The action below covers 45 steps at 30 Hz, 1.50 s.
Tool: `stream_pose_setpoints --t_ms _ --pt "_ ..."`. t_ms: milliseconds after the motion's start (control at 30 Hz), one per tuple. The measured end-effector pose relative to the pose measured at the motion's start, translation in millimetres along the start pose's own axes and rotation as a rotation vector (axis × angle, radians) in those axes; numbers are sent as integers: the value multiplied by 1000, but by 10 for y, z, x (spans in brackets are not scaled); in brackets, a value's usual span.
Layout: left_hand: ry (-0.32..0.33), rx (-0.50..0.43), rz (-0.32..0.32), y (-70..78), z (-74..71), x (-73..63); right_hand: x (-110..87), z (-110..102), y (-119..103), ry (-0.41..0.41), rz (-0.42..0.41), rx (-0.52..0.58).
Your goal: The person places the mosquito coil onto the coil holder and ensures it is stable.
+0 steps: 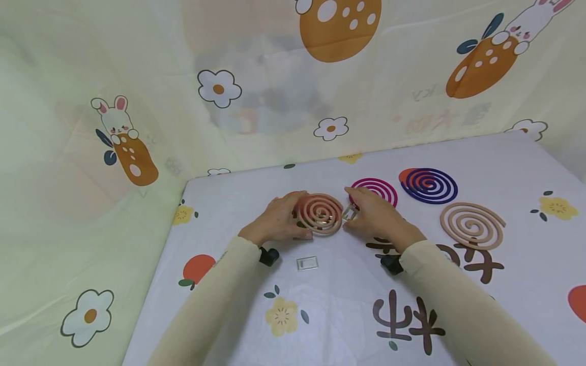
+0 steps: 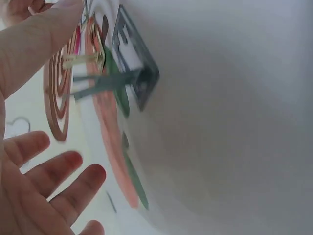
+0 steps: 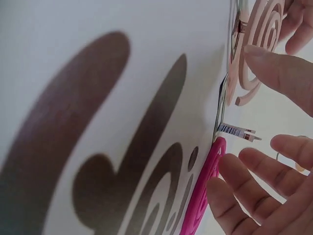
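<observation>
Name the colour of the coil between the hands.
The coil is pinkish tan, clearest in the head view.

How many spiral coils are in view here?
4: a brownish coil between the left hand and right hand; a magenta coil partly behind the right hand; a dark blue coil right of it; a tan coil farthest right. The hands could hide more.

The head view looks forward and down from above the counter (image 1: pixel 339 295), farthest back and widest. Both wrist views sit low and close, tipped sideways and facing along its surface; all three share the central tan coil (image 1: pixel 321 212).
</observation>
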<state>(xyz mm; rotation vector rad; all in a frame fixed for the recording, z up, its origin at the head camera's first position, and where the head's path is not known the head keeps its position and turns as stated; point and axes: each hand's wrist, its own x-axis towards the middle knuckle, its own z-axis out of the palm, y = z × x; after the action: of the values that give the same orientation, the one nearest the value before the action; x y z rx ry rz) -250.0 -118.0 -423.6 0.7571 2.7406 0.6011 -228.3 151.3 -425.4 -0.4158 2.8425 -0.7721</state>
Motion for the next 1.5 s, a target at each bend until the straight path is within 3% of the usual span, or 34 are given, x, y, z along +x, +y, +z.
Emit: stream_pose_setpoints --t_ms 167,400,833,1133,1500 --pt "12 -63 -37 -100 -16 -75 -12 -4 22 35 16 12" --pt "15 -86 -14 -192 19 -150 -7 14 38 77 5 12" --pt "27 -144 -32 -218 86 -220 28 38 102 153 -23 39" --pt "12 -163 -20 -219 109 -210 33 11 91 135 -7 -9" --pt "-1 -153 -44 -231 116 -212 49 10 169 107 -13 48"
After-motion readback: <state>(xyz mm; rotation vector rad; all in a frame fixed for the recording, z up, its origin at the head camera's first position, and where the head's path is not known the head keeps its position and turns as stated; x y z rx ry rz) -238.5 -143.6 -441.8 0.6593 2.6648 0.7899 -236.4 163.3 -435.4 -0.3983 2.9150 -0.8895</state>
